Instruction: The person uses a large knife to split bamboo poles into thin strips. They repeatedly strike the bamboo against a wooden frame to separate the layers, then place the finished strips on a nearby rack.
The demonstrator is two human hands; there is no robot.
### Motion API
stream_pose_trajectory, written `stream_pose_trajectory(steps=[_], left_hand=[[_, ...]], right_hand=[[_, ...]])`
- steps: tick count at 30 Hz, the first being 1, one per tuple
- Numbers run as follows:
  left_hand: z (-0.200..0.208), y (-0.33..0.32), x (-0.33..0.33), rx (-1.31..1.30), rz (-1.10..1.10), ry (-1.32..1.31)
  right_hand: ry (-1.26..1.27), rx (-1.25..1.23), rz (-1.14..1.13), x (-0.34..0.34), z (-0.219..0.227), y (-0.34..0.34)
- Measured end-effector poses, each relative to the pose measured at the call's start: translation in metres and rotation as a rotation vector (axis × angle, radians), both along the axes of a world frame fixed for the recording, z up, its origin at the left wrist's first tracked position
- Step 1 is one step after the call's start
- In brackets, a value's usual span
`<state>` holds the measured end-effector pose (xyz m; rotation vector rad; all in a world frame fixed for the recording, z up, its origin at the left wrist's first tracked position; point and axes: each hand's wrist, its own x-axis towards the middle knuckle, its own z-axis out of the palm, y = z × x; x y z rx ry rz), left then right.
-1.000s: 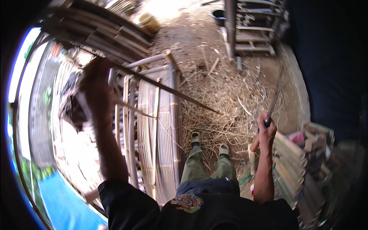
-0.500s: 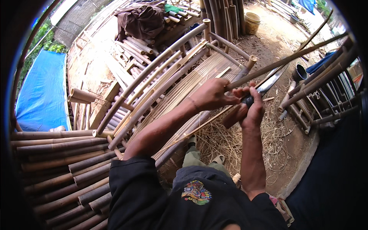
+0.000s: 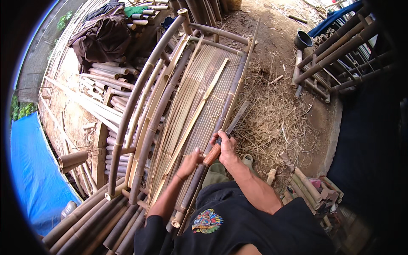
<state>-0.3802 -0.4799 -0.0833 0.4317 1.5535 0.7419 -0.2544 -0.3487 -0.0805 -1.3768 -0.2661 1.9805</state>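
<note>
Both our hands have come down in the head view to the front rail (image 3: 195,182) of the bamboo seat (image 3: 219,32), and the knife (image 3: 211,155), higher half a second ago, now angles across that rail. Our right hand (image 3: 226,148) wraps it where blade meets handle, probably for close control. Our left hand (image 3: 193,161) hangs half curled beside the handle's end; we cannot tell whether it pinches anything. Along the seat's front rail runs a long strip (image 3: 250,44), perhaps so the rail steadies it. Loose slats (image 3: 197,111) on the seat could hinder our left hand. Right of the seat we see shavings (image 3: 276,114) and, farther off, a black bucket (image 3: 303,39); behind its backrest, brown cloth (image 3: 101,39).
</note>
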Motion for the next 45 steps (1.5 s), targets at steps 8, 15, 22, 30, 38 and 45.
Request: stream_pose_trajectory(steps=[8,15,22,30,38,45], left_hand=[[0.007,-0.017,0.034,0.178,0.237,0.312],[0.031,0.008,0.001,0.013,0.344,-0.181],[0.059,0.067,0.045,-0.11,0.344,-0.016],[0.101,0.106,0.093,-0.126,0.084,0.428],[0.099,0.136,0.114,-0.094,0.019,0.392],[0.099,0.116,0.118,-0.134,-0.131,0.404]], right_hand=[[-0.047,0.095,0.164,-0.002,-0.013,0.026],[-0.764,0.501,0.732,0.084,0.004,0.108],[-1.031,1.132,0.962,0.092,0.008,0.222],[-1.011,1.873,1.133,0.096,-0.045,0.291],[-0.637,2.055,0.837,0.119,-0.032,0.273],[-0.906,0.863,0.876,0.194,-0.053,0.324]])
